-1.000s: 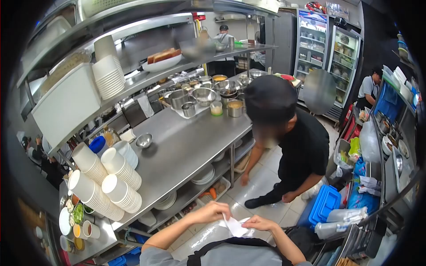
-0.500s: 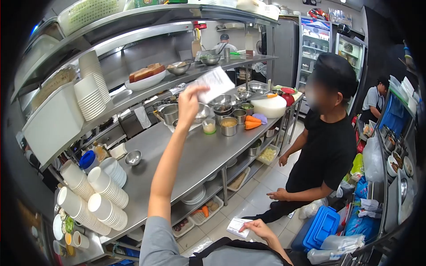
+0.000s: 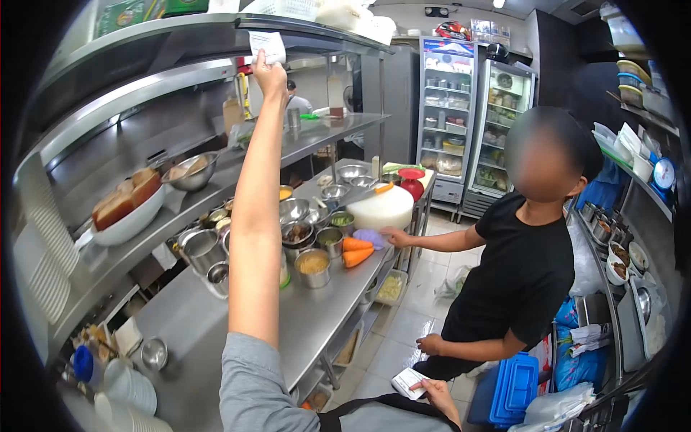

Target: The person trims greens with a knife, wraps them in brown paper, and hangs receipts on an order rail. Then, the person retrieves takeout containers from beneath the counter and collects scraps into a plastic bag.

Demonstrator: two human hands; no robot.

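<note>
Stretched far up, my left hand (image 3: 269, 73) pinches the lower edge of a white order slip (image 3: 267, 45). The slip's upper part overlaps the metal front edge of the top shelf (image 3: 324, 36). Low in the view, my right hand (image 3: 436, 397) holds a second, printed order slip (image 3: 409, 381) between thumb and fingers, in front of my body. Below my raised arm lies the steel counter (image 3: 173, 317), with metal pots and two carrots (image 3: 358, 252) beside a steel pot of yellowish food (image 3: 313, 266).
A co-worker in black (image 3: 515, 259) stands at right, one hand near a purple cloth (image 3: 370, 238) by a round white board (image 3: 374, 210). A middle shelf (image 3: 309, 140) carries a bread dish (image 3: 129, 212) and bowls. Fridges (image 3: 446, 115) stand behind; a blue crate (image 3: 515, 389) sits on the floor.
My left hand has risen with its slip from above the counter to the top shelf's edge. The co-worker has reached toward the purple cloth, and my view has turned right.
</note>
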